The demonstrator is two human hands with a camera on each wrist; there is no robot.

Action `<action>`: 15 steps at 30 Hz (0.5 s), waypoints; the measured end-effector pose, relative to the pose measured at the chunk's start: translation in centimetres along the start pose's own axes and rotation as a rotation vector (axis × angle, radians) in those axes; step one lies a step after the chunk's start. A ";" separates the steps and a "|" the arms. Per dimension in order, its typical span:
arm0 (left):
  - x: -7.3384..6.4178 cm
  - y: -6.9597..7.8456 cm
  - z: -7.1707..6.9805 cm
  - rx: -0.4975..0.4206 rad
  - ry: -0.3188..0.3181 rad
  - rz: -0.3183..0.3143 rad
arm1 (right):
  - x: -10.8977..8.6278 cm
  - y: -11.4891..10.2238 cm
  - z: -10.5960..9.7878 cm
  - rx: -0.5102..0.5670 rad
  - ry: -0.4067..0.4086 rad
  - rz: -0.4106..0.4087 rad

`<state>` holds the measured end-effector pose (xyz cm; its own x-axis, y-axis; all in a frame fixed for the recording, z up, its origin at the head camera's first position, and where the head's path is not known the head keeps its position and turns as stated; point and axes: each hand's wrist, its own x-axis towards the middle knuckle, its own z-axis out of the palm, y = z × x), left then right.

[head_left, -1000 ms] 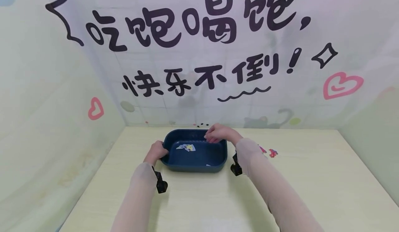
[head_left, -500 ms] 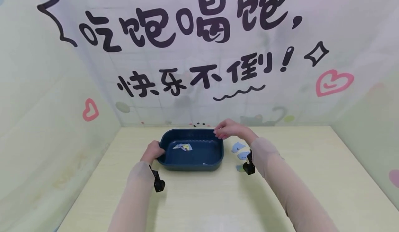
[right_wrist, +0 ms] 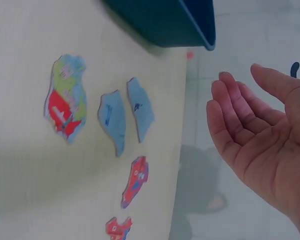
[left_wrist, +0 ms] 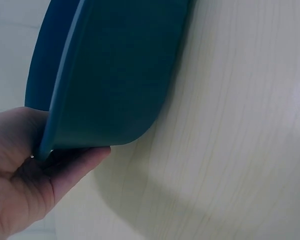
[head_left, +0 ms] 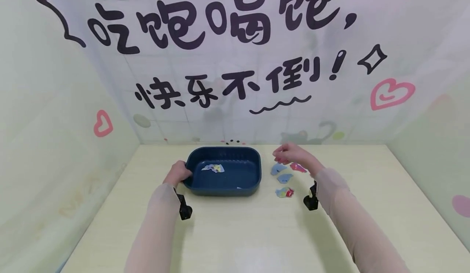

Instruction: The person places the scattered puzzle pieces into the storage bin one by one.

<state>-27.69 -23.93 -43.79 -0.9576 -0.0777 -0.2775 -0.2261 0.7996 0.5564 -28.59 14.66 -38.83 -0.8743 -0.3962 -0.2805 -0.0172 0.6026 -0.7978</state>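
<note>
A dark blue plastic bin [head_left: 222, 191] stands on the table with several flat, irregular puzzle-like pieces [head_left: 214, 168] lying inside. My left hand [head_left: 178, 172] grips its left end, the rim between thumb and fingers, as the left wrist view shows at the bin's wall [left_wrist: 115, 65]. Right of the bin hovers my right hand [head_left: 293, 154], fingers loosely bent and holding nothing. Beneath it lie two light blue pieces [right_wrist: 112, 120], a green, blue and red piece [right_wrist: 66, 100] and a red-pink piece [right_wrist: 135, 181]. A smaller red piece [right_wrist: 118, 228] shows lower in the right wrist view.
The pale wood-grain table [head_left: 235, 232] meets a printed fabric backdrop [head_left: 220, 126] just behind the bin. Fabric walls also rise on the left and right. A small white-blue scrap [head_left: 239, 188] shows at the bin's front inner edge.
My right hand has moved right, from over the bin's right part to above the loose pieces, which have come into sight. The left hand keeps its grip on the bin.
</note>
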 end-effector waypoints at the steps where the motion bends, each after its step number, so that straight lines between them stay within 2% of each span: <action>1: 0.0 0.0 0.0 0.007 -0.001 0.003 | -0.2 0.5 0.0 -0.008 0.011 0.012; 6: -0.2 0.2 0.0 0.005 -0.005 0.003 | -0.7 2.9 0.3 -0.003 0.021 0.070; 15: -0.6 0.4 0.0 -0.005 -0.011 -0.004 | -1.5 5.7 0.9 -0.048 -0.017 0.054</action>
<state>-27.24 -23.58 -43.39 -0.9546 -0.0741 -0.2886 -0.2309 0.7962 0.5593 -26.95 18.00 -43.45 -0.8662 -0.3734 -0.3319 0.0066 0.6557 -0.7550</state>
